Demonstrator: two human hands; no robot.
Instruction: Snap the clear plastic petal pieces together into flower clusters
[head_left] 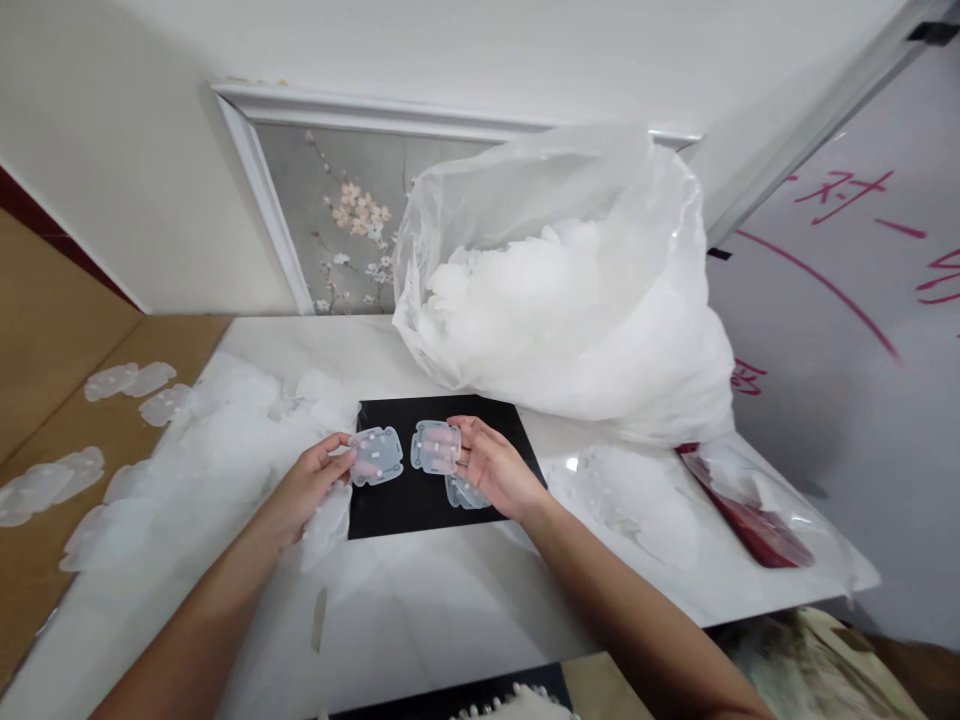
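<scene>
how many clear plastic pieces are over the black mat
3. One in the left hand at, one in the right hand at, one lying under the right hand. More may be stacked or hidden.

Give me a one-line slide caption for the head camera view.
Left hand and right hand each hold a translucent pad over a black mat, beside a big plastic bag.

forearms cut off below, bag [570, 290] contents blurred

White table [465, 610], floral wall panel [337, 215]
</scene>
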